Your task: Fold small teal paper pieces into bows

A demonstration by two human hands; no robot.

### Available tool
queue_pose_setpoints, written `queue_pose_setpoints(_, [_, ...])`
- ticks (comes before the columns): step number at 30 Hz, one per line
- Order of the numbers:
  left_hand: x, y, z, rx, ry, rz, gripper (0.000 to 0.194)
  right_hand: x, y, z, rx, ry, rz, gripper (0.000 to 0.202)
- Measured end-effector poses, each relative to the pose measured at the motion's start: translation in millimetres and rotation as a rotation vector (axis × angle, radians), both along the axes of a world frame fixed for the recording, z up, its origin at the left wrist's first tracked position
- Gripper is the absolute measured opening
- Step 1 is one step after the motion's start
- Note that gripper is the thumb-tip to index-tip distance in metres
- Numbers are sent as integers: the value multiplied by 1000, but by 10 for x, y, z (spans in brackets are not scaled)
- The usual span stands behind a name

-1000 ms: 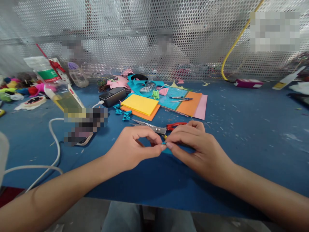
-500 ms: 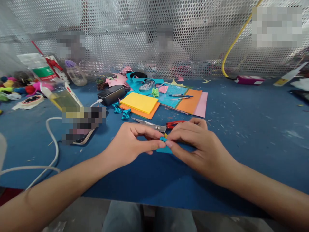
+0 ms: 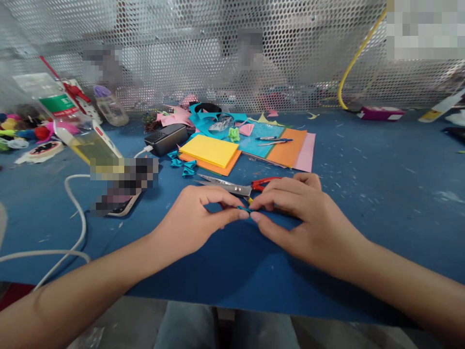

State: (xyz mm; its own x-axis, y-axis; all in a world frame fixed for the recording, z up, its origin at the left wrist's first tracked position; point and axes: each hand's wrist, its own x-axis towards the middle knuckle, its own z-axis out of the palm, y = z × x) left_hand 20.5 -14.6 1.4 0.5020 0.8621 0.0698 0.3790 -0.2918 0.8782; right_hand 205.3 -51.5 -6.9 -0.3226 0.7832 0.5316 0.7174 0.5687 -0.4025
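Between my fingertips, low over the table, is a small piece of blue paper (image 3: 245,210). My left hand (image 3: 198,215) pinches its left side with thumb and forefinger. From the right, my right hand (image 3: 298,218) grips its other side the same way. Just beyond the hands lie scissors (image 3: 232,187) with red handles, partly hidden behind my right fingers. Several folded blue paper pieces (image 3: 189,168) rest to the left of the yellow sheets (image 3: 210,150).
Orange sheets (image 3: 285,145) with two pens (image 3: 274,141) on top lie behind the hands. A black box (image 3: 167,139) with a white cable (image 3: 84,228), a phone (image 3: 125,206) and a tilted bottle (image 3: 78,128) stand at left. Perforated metal (image 3: 203,53) closes off the back.
The blue paper has turned from a rounded shape to a thin edge-on one. The flat blue part below it no longer shows. Both hands keep their pinch; the view has shifted slightly.
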Motion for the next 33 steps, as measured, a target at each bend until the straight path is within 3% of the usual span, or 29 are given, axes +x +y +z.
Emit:
queue_pose_setpoints(4, [-7, -10, -10, 86, 46, 27, 10, -6, -14, 19, 52, -35, 11, 10])
queue_pose_setpoints(11, [-10, -44, 1, 305, 132, 39, 13, -48, -47, 39, -14, -14, 83, 13])
queue_pose_setpoints(15, [-12, -66, -20, 377, 24, 4, 19, -56, -61, 62, -52, 23, 94, 15])
queue_pose_setpoints(21, [-20, -65, -5, 598, -44, -100, 5, -16, -38, 90, -62, 65, 38, 14])
queue_pose_setpoints(23, [-23, -51, 11, 571, -25, -110, 8, 0, -21, 85, -62, 56, 9, 13])
queue_pose_setpoints(26, [-22, -27, 33, 404, 1, -97, 13, 13, -2, 72, -74, 43, -6, 13])
queue_pose_setpoints(30, [-13, -6, 46, 160, -19, 39, 7, 16, 14, 50, -61, 27, -12, 9])
queue_pose_setpoints(33, [-3, -4, 45, 64, -70, 68, 21, 17, 18, 30, -3, -5, -26, 6])
